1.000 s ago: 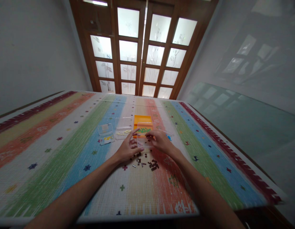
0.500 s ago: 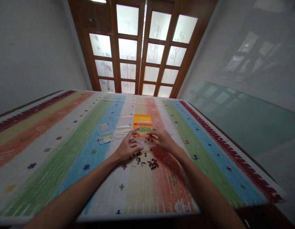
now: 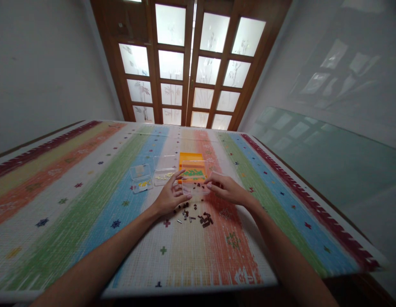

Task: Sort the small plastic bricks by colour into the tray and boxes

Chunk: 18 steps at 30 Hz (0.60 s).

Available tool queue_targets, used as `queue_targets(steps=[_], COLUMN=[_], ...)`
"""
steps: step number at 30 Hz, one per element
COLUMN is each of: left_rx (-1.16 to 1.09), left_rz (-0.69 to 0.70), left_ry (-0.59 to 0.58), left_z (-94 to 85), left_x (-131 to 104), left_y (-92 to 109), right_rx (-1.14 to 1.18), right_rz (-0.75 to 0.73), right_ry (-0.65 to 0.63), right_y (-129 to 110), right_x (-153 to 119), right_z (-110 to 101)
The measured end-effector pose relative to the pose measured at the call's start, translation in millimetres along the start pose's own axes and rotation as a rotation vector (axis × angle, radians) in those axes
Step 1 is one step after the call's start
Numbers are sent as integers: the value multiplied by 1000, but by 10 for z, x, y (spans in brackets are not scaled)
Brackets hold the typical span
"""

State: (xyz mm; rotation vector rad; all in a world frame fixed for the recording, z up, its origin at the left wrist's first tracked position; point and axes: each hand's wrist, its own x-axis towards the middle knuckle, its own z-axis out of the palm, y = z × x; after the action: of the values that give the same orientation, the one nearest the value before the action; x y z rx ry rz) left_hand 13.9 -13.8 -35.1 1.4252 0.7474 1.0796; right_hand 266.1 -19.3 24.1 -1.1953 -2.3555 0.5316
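A clear plastic box (image 3: pixel 195 187) with a raised see-through lid stands before me, a few small dark brown pieces inside it. My left hand (image 3: pixel 172 195) grips its left side, thumb at the near corner and index finger stretched along the far edge. To the right of the box is my right hand (image 3: pixel 226 189), fingers bent and tips close together by the box's edge; whether they pinch a piece is too small to see. Closer to me on the cloth lie loose dark brown pieces (image 3: pixel 205 220), with small metallic-looking bits (image 3: pixel 191 219) beside them.
Behind the clear box sits an orange box (image 3: pixel 190 157), with small green pieces (image 3: pixel 193 173) showing. Left of it are an open clear case of pale pieces (image 3: pixel 165 176) and another of yellow pieces (image 3: pixel 144 184). A striped cloth (image 3: pixel 98 204) covers the table.
My right hand has moved right, away from over the box to its right edge. My left hand stays at the box's left side.
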Motion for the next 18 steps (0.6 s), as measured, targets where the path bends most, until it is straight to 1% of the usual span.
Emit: queue_targets(steps=[5,10,14,18], left_rx=[-23,-16,-21,-17], left_rz=[-16,-13,-11,-7], left_ry=[-7,-9,-11,-11], left_z=[11,16,16,14], left_x=[-4,-14,-15,-13], left_y=[31,37,29,40], right_rx=[25,-5,-17,33], right_rz=[7,49,85,60], right_ry=[-91,-136,-133,-149], right_y=[-2,18,26,5], right_x=[-42,-34,-39,-55], right_z=[85,123,122,118])
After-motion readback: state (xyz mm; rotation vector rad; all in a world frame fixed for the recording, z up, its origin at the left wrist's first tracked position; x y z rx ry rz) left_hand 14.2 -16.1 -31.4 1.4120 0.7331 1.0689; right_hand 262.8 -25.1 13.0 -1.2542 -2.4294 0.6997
